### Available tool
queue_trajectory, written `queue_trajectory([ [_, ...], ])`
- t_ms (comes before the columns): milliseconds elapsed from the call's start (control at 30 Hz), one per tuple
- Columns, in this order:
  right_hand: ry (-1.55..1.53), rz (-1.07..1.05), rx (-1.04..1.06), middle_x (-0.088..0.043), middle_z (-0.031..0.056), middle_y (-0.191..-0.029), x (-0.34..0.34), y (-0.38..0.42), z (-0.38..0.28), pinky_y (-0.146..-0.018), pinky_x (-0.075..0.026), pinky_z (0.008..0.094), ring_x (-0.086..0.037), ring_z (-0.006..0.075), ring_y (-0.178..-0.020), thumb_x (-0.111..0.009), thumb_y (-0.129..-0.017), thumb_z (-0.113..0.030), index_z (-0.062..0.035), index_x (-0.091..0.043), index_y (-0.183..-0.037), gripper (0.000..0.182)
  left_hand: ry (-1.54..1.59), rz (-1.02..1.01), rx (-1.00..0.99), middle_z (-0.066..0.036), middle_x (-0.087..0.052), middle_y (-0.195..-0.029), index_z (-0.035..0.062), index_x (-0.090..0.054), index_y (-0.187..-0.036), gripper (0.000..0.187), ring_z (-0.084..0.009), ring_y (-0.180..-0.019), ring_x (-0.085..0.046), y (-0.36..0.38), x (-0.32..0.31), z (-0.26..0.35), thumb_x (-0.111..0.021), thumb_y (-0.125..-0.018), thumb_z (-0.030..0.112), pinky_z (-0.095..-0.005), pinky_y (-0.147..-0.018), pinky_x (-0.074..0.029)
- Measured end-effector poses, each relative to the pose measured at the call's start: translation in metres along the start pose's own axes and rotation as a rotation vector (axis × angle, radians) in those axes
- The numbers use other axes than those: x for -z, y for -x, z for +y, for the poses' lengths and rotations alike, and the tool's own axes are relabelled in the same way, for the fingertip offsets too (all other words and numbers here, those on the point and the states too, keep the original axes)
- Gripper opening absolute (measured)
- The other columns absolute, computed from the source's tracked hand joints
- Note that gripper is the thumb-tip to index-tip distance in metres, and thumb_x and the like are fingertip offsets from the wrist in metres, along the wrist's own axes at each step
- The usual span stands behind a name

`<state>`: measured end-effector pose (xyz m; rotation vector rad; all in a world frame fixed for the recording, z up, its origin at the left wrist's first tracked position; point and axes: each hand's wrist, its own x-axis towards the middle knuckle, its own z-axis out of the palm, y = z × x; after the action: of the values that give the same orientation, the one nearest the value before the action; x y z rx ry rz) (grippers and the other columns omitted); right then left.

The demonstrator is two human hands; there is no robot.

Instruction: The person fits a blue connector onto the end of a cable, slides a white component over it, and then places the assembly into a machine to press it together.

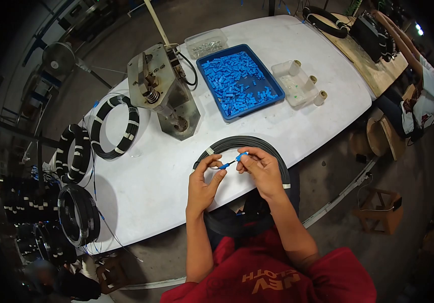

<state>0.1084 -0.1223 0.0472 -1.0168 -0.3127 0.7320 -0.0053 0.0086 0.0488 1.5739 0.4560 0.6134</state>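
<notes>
Above the front edge of the white table, my left hand [205, 183] pinches a small blue connector [224, 166] on a short dark cable end. My right hand [261, 170] holds another blue piece [242, 156] just to the right, and a thin dark length runs between the two. Behind and around both hands lies a coil of black cable [247, 141] with white ties. Past the coil, a blue tray [239, 117] holds many small blue pieces.
A metal press [164, 96] stands left of the tray. Tied black coils [116, 127] lie at the table's left. Clear bins [297, 91] and small rolls [320, 98] sit right of the tray. Another person [426, 91] is at the far right.
</notes>
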Motion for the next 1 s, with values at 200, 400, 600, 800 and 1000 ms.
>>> queue_trajectory([
  [200,-0.13,0.054,-0.116,-0.07,0.0116,-0.09,0.013,-0.001,0.001,-0.073,-0.055,0.0264,-0.068,0.0152,-0.081,-0.063,-0.098,-0.008,0.0039,-0.062,-0.12,0.025,-0.286,-0.005,-0.061,-0.01,-0.07,-0.085,0.0004,-0.073,-0.1,0.014,-0.0189,-0.081,-0.063,-0.002,0.004,0.001,-0.073,-0.088,0.008,-0.0311,-0.079,-0.048],
  [400,-0.083,0.083,-0.146,-0.071,0.0142,-0.096,0.019,-0.002,0.001,-0.071,-0.057,0.0265,-0.072,0.0198,-0.084,-0.064,-0.098,-0.009,0.0043,-0.06,-0.119,0.026,-0.277,0.01,-0.057,-0.009,-0.068,-0.08,-0.0009,-0.073,-0.098,0.013,-0.0154,-0.074,-0.059,0.001,0.0,0.002,-0.073,-0.089,0.008,-0.0288,-0.071,-0.047],
  [600,-0.135,0.097,-0.195,-0.071,0.015,-0.099,0.024,-0.003,0.003,-0.073,-0.059,0.03,-0.073,0.0214,-0.086,-0.063,-0.098,-0.011,0.0038,-0.06,-0.12,0.026,-0.288,0.013,-0.062,-0.007,-0.066,-0.078,-0.0012,-0.073,-0.097,0.012,-0.0137,-0.071,-0.055,0.004,-0.001,0.001,-0.073,-0.089,0.007,-0.0273,-0.068,-0.045],
  [800,-0.143,0.053,-0.24,-0.071,0.0161,-0.102,0.027,-0.003,0.01,-0.074,-0.06,0.0312,-0.073,0.0219,-0.088,-0.061,-0.1,-0.011,0.0037,-0.061,-0.118,0.023,-0.279,-0.006,-0.028,-0.005,-0.064,-0.081,-0.0029,-0.072,-0.098,0.012,-0.0111,-0.074,-0.054,0.005,0.002,0.004,-0.072,-0.09,0.006,-0.0259,-0.07,-0.042],
  [1000,-0.13,0.019,-0.225,-0.071,0.0166,-0.102,0.028,-0.002,0.007,-0.076,-0.061,0.0311,-0.073,0.0226,-0.089,-0.061,-0.1,-0.01,0.004,-0.061,-0.117,0.022,-0.276,-0.007,-0.018,-0.003,-0.063,-0.079,-0.0024,-0.072,-0.096,0.011,-0.0096,-0.071,-0.049,0.004,0.001,0.007,-0.072,-0.09,0.007,-0.0253,-0.066,-0.039],
])
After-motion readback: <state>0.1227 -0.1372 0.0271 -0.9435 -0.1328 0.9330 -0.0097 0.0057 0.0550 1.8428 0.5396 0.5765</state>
